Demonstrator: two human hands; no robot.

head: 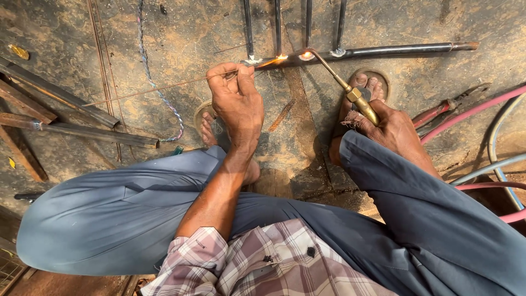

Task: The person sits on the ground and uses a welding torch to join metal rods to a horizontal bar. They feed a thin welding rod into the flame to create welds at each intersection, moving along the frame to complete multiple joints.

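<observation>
torch [350, 90] lying gripped in right hand [392, 129], tip glowing at pipe [383, 52] toward 12 o'clock; left hand [236, 101] pinching rod [159, 89], trailing toward 9 o'clock, end meeting the pipe.

Just 1 view, from a cam on the person's head. It looks almost straight down, a bit fwd, over the checked shirt [274, 257] and bent knees in blue trousers [126, 214] to the dirty ground [181, 33]. It's close: both hands fill the middle, and the long pipe [383, 52] lies near the top edge. No 2nd view to share w/.
</observation>
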